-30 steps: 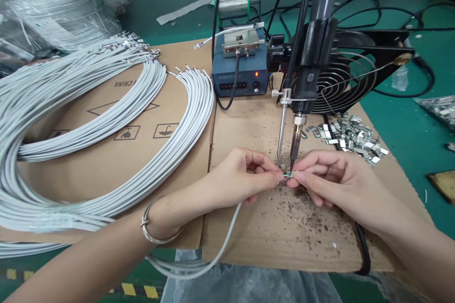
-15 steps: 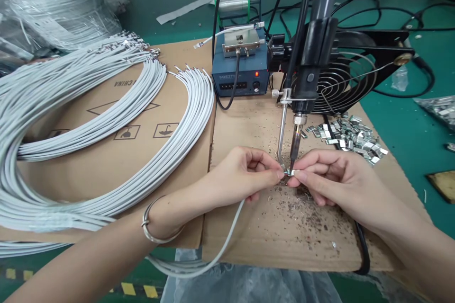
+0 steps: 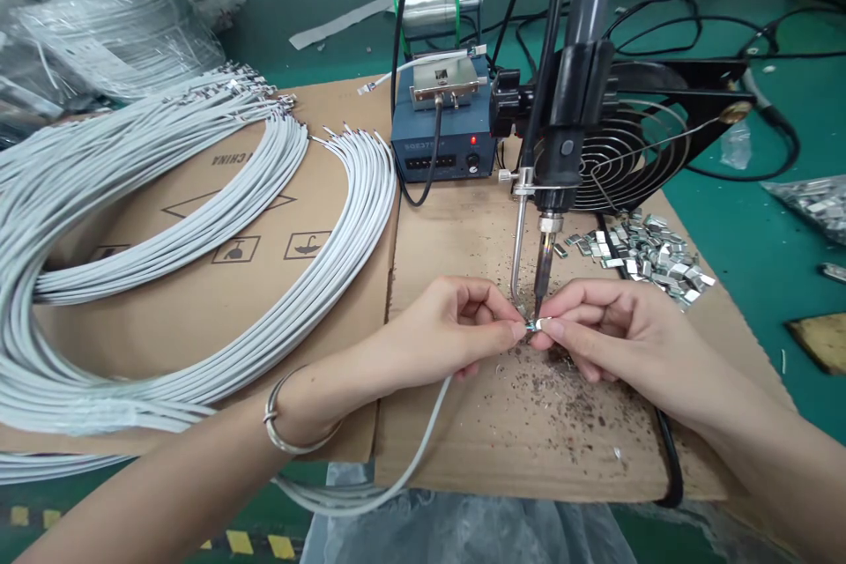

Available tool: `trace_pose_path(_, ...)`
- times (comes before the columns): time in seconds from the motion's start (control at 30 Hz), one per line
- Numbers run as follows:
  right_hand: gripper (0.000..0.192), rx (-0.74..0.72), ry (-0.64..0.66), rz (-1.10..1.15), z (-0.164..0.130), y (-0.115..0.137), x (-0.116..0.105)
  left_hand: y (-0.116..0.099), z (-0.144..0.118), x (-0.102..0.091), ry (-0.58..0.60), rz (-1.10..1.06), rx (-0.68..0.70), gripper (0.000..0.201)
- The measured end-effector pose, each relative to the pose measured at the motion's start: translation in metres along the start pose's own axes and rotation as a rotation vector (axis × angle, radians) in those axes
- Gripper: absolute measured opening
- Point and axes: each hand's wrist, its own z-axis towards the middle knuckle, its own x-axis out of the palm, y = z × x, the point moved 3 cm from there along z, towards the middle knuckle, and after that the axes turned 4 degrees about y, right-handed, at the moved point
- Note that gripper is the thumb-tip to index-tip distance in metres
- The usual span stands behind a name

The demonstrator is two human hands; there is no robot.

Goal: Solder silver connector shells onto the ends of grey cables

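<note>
My left hand [image 3: 466,326] pinches the end of a white cable [image 3: 429,427], whose length hangs below the palm and curves down to the left. Between thumb and fingers, my right hand [image 3: 604,330] grips a small silver USB-type connector [image 3: 543,323]. The cable end and the connector meet under the tip of a fixed soldering iron [image 3: 545,264]; whether the tip touches them I cannot tell. A bent metal solder feed tube [image 3: 518,256] ends just beside the tip. The fingers hide most of the joint.
Bundles of white cable [image 3: 317,300] lie coiled on cardboard at left. Loose connectors [image 3: 661,260] are heaped at right, near a black fan [image 3: 634,150]. Behind stand a blue control box [image 3: 413,141] and a solder reel [image 3: 429,9]. Dark specks litter the cardboard [image 3: 463,449].
The view has shifted slightly, so the iron and fan appear a little further left. Both hands keep their grips, with the connector now slightly lower below the iron's tip.
</note>
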Motion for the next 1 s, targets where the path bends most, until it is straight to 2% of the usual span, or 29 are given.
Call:
trace_pose_path(0.3,0.005,-0.014,0.019,-0.041,-0.001,0.001,-0.001,0.000,0.001,0.000,-0.036,0.048,-0.017,0.017)
trace_pose_path(0.47,0.005,-0.008,0.035,-0.070,-0.004,-0.002,0.001,0.004,-0.002,0.003,0.021,0.017,-0.026,0.020)
trace_pose_path(0.63,0.013,0.028,0.029,-0.024,-0.019,-0.006,0.008,0.008,-0.012,0.012,0.088,-0.035,-0.065,0.017)
trace_pose_path(0.83,0.013,0.080,0.099,0.051,-0.030,-0.008,0.016,0.007,-0.022,0.019,0.104,-0.008,-0.013,0.017)
trace_pose_path(1.0,0.019,0.072,0.039,0.016,-0.032,-0.005,0.020,0.007,-0.026,0.020,0.078,0.049,0.021,0.019)
